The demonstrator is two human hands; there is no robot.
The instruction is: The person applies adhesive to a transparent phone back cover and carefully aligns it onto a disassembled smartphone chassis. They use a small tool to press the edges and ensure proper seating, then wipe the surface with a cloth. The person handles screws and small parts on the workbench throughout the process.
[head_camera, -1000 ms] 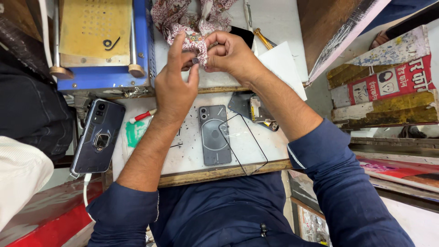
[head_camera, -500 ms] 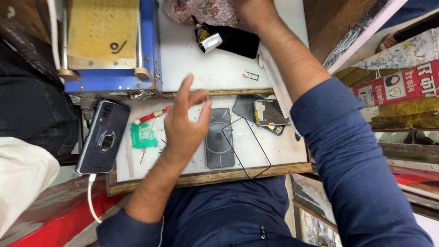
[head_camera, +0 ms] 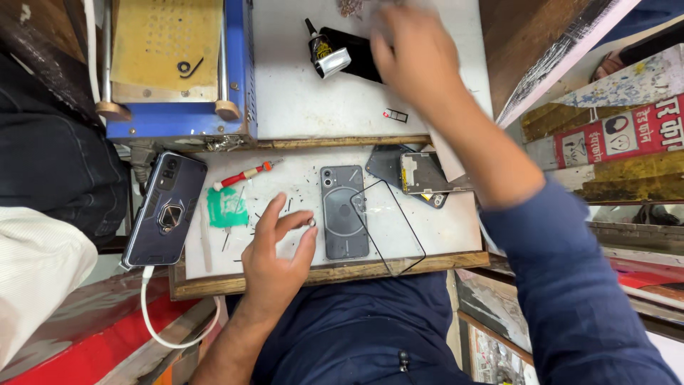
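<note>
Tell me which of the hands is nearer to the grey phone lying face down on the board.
Left. The left hand rests just beside the grey phone, fingertips nearly at its edge. The right hand is far up the bench, by the glue tube.

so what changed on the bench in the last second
Both hands had been working together on a patterned cloth at the far edge. The left hand came down beside the grey phone, a small ring at its fingers. The right hand stayed up by the glue bottle. The phone did not move.
</note>
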